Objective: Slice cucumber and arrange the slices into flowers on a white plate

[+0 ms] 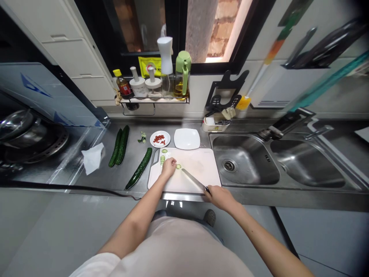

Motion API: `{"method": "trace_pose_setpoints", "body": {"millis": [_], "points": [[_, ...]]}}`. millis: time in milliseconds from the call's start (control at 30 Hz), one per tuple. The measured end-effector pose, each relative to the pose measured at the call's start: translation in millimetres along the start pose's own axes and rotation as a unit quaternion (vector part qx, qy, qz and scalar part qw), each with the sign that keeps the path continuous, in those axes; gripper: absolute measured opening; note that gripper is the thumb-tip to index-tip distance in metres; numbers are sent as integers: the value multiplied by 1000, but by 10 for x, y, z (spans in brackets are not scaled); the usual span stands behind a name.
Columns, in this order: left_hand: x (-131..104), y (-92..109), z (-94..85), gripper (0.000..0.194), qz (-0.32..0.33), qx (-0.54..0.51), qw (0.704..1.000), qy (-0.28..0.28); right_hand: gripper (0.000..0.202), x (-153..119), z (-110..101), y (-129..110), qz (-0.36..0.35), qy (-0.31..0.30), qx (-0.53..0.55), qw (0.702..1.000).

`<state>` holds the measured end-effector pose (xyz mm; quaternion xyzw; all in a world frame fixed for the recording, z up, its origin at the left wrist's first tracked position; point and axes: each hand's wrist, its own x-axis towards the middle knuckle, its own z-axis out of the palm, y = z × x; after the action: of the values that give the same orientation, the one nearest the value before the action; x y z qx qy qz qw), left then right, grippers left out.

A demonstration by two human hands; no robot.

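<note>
A white cutting board (201, 159) lies on the steel counter. My right hand (219, 195) is closed round the handle of a knife (193, 178), whose blade points up and left over the board. Near the blade's tip lies a cucumber slice (178, 166). Just left of that slice is my left hand (169, 166), its fingers curled together; whether they hold anything is too small to tell. More cucumber slices (162, 158) sit at the board's left side, partly beside my left hand.
Whole cucumbers (139, 168) lie left of the board. Behind it stand a plate with red pieces (160, 139) and a white dish (186, 139). A double sink (245, 161) is at the right, a paper towel (92, 158) at the left, and a condiment rack (155, 100) above.
</note>
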<state>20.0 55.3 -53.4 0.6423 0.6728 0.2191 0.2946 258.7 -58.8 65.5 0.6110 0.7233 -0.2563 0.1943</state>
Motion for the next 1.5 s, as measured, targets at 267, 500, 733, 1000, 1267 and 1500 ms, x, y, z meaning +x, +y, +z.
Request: {"method": "trace_pose_setpoints", "body": {"millis": [267, 500, 733, 1000, 1267, 1500], "points": [[-233, -41, 121, 26, 68, -4, 997, 43, 46, 129, 304, 40, 82, 118, 172, 974], [-272, -24, 136, 21, 93, 28, 995, 38, 45, 363, 433, -73, 111, 159, 172, 966], [-244, 52, 116, 10, 49, 7, 998, 46, 51, 459, 461, -36, 130, 143, 143, 971], [-453, 5, -24, 8, -36, -100, 994, 39, 53, 485, 440, -36, 125, 126, 124, 976], [-488, -367, -360, 13, -125, -29, 988, 91, 54, 486, 450, -32, 131, 119, 117, 977], [-436, -404, -409, 19, -116, 52, 985, 115, 53, 461, 386, -33, 125, 105, 121, 979]]}}
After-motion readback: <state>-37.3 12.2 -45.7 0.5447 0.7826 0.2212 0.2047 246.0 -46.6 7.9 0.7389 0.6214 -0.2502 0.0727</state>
